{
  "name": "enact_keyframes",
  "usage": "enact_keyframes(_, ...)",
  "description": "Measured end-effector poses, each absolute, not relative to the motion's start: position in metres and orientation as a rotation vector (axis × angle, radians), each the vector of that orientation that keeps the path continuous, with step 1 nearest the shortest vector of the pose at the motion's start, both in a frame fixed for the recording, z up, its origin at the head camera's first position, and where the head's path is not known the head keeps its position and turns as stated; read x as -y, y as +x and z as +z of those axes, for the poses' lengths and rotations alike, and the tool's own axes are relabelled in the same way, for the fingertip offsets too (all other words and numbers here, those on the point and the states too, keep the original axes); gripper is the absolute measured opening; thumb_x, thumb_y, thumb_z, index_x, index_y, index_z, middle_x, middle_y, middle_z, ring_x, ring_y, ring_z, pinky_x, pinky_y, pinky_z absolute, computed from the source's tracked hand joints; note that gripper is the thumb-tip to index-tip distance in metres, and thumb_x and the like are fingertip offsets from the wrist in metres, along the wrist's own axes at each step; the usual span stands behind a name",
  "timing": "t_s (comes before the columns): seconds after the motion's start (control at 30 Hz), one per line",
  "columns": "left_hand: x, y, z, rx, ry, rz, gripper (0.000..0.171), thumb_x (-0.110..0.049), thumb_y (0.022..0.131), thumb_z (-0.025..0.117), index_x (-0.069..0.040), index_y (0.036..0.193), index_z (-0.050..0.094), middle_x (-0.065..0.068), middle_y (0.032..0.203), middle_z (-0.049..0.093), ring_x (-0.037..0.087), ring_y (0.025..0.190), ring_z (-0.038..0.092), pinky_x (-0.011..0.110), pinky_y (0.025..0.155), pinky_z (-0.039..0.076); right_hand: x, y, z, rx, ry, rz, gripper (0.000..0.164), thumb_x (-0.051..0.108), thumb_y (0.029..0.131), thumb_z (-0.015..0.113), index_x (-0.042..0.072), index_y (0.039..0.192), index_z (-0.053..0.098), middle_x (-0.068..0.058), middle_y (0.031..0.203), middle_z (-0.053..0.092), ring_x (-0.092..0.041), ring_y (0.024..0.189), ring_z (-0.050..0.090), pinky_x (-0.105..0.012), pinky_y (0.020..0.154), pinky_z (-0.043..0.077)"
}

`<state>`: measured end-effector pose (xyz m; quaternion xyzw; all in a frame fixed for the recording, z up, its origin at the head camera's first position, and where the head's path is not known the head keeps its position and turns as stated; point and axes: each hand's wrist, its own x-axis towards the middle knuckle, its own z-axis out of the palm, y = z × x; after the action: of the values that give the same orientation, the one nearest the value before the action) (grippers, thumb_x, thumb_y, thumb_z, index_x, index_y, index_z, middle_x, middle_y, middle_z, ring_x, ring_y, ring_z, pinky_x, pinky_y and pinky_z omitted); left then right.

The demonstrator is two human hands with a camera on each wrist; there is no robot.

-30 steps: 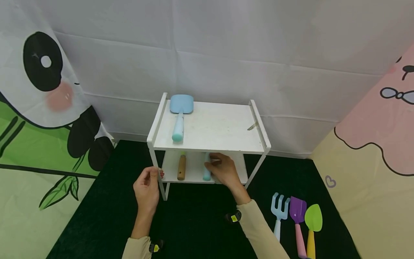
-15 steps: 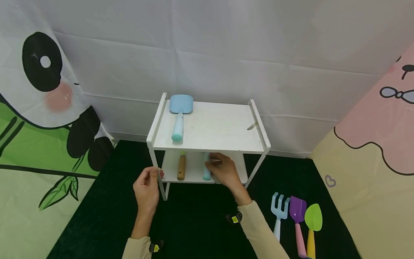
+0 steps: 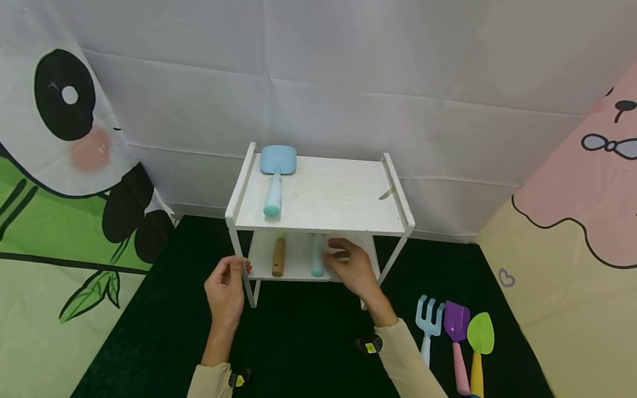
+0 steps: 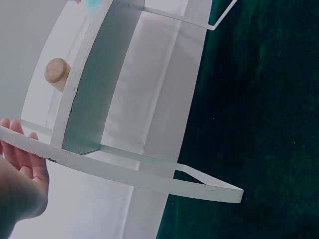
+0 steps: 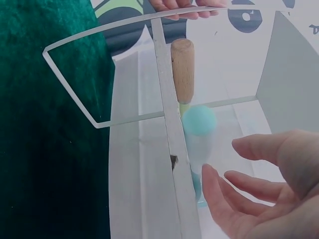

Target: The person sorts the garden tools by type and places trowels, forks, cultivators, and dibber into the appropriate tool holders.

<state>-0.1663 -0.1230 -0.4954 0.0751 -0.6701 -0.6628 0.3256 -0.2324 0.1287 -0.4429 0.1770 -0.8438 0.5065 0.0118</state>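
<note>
A small white two-tier shelf [image 3: 323,193] stands against the back wall. My left hand [image 3: 226,287] grips its front left leg, with fingers [image 4: 22,159] behind the white bar in the left wrist view. On the lower tier lies a tool with a light blue handle [image 3: 317,257] and turquoise end [image 5: 199,119]; its head is hidden under the upper tier. My right hand [image 3: 353,268] is just right of that handle, fingers and thumb spread apart and holding nothing. A wooden-handled tool [image 3: 279,257] lies left of it, its far end hidden.
A light blue toy shovel [image 3: 275,179] lies at the left of the upper tier. On the dark green cloth [image 3: 298,342] at right lie a blue toy fork [image 3: 429,318], a purple shovel with pink handle [image 3: 457,320] and a green trowel with yellow handle [image 3: 480,334].
My right hand has let go of the blue handle and drawn slightly right, its fingers opening. The handle stays on the lower tier. My left hand keeps its place.
</note>
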Motion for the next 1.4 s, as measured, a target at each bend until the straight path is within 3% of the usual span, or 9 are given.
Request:
enact_keyframes(0.97,0.124,-0.162,-0.497,1.752,0.214,-1.737,0.030,-0.019,0.109,0.052,0.007,0.101,0.065,-0.002,0.090,0.068,0.014,0.087,0.065,0.017,0.084,0.053,-0.168,-0.189,-0.459,2.457,0.638,1.651,0.035,0.020,0.100,0.071,0.004,0.130,0.065,-0.010,0.127,0.067,-0.021,0.107,0.066,-0.039,0.098,0.055)
enact_keyframes(1.13,0.124,-0.162,-0.497,1.753,0.214,-1.734,0.030,-0.018,0.109,0.052,0.009,0.102,0.064,-0.002,0.090,0.068,0.014,0.087,0.065,0.017,0.084,0.053,-0.177,-0.181,-0.463,2.432,0.661,1.616,0.031,0.014,0.099,0.071,0.004,0.128,0.066,-0.012,0.122,0.068,-0.019,0.105,0.067,-0.035,0.097,0.055)
enact_keyframes(1.3,0.123,-0.164,-0.497,1.743,0.207,-1.752,0.030,-0.018,0.109,0.052,0.008,0.101,0.065,-0.001,0.090,0.068,0.015,0.088,0.065,0.018,0.084,0.053,-0.183,-0.166,-0.454,2.390,0.694,1.592,0.029,0.001,0.097,0.069,-0.002,0.126,0.064,-0.020,0.118,0.066,-0.025,0.101,0.067,-0.031,0.093,0.056)
enact_keyframes(1.4,0.123,-0.165,-0.496,1.741,0.201,-1.755,0.031,-0.018,0.109,0.052,0.009,0.102,0.065,-0.001,0.091,0.068,0.014,0.089,0.065,0.018,0.085,0.053,-0.189,-0.159,-0.452,2.367,0.703,1.599,0.030,-0.004,0.096,0.068,-0.005,0.125,0.064,-0.018,0.114,0.066,-0.025,0.097,0.067,-0.028,0.090,0.056)
